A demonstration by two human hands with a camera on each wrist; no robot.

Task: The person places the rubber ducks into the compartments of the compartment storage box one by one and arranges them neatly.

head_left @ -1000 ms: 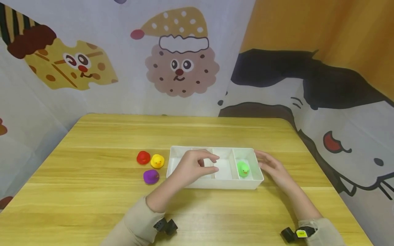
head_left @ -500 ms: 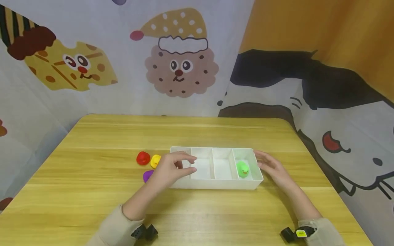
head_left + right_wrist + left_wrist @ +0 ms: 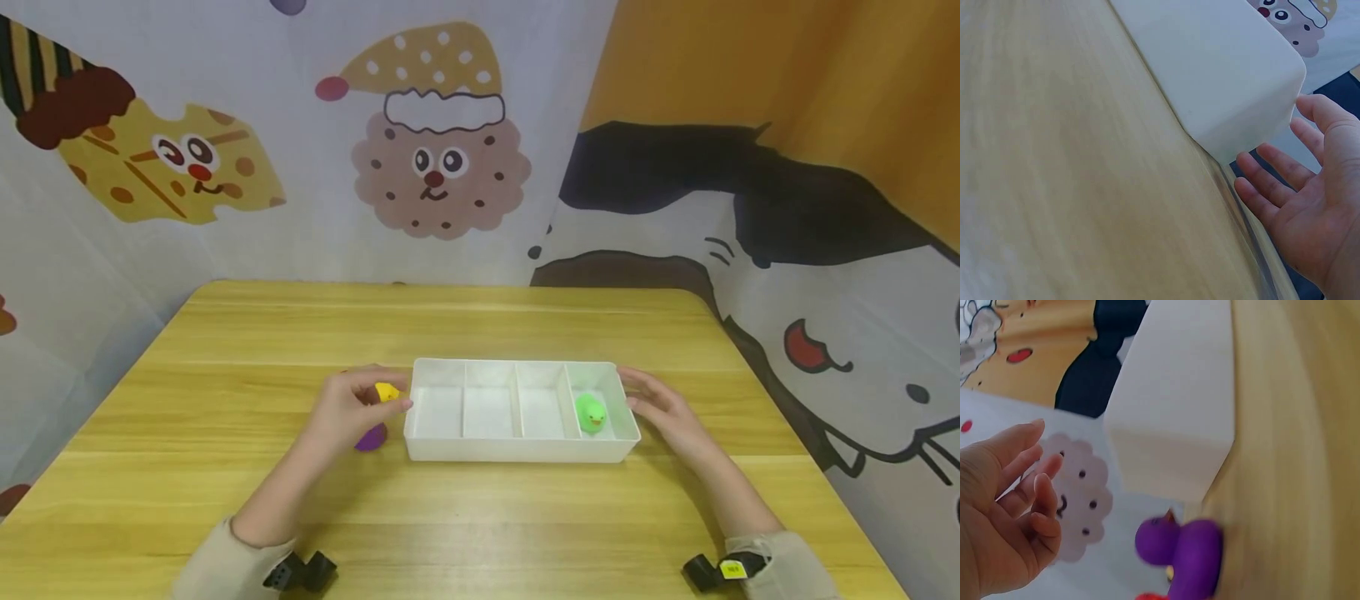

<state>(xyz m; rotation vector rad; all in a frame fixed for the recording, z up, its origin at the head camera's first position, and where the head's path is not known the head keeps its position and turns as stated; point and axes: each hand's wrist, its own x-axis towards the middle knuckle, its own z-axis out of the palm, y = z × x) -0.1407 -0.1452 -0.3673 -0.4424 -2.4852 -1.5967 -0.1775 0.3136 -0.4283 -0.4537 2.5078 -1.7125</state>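
Note:
My left hand (image 3: 348,412) hovers over the small toy ducks left of the box, thumb and fingers apart with nothing between them. Beneath it show a purple duck (image 3: 371,437) and part of a yellow duck (image 3: 387,392); the red one is mostly hidden in the head view, and a bit of the red duck (image 3: 1150,597) peeks in at the bottom of the left wrist view. My right hand (image 3: 663,408) touches the right end of the white divided box (image 3: 517,450) with relaxed fingers. A green duck (image 3: 591,414) sits in the box's rightmost compartment.
The wooden table (image 3: 480,533) carries the box near its middle. Behind it hangs a cartoon-printed curtain (image 3: 315,208). A black wrist camera (image 3: 300,573) is strapped at my left sleeve and another wrist camera (image 3: 723,571) at my right.
My left hand has moved left from above the box to over the ducks, covering most of the red one. The right hand stays at the box's end.

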